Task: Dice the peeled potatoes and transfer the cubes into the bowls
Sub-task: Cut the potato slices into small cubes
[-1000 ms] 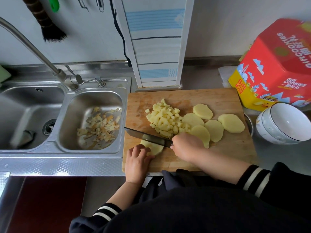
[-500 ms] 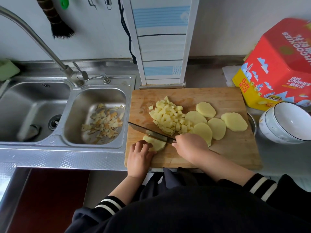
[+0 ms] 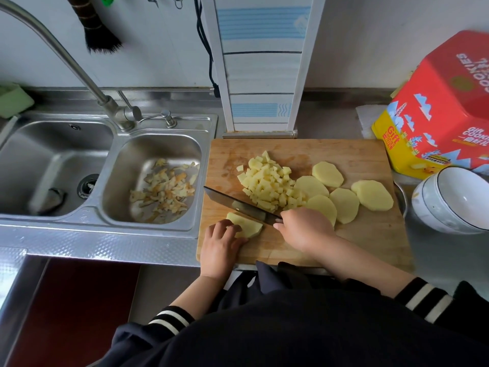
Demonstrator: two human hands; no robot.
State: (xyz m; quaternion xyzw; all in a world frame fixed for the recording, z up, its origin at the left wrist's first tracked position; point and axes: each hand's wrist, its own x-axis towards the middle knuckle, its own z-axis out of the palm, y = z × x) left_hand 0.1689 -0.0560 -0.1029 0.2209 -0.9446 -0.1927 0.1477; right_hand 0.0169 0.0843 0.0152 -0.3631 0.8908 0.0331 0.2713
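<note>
Wooden rectangular cutting board (image 3: 344,154) carried our work: left hand (image 3: 221,246) pressed a pale potato slice (image 3: 247,226) with curled fingers (image 3: 229,225), right hand (image 3: 304,229) clenched around the dark-bladed knife (image 3: 238,206).

Steel double sink (image 3: 111,178), pale wall (image 3: 370,35)

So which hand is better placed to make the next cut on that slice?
Right. The right hand already grips the knife, blade over the potato slice; the left hand holds that slice on the cutting board.
</note>
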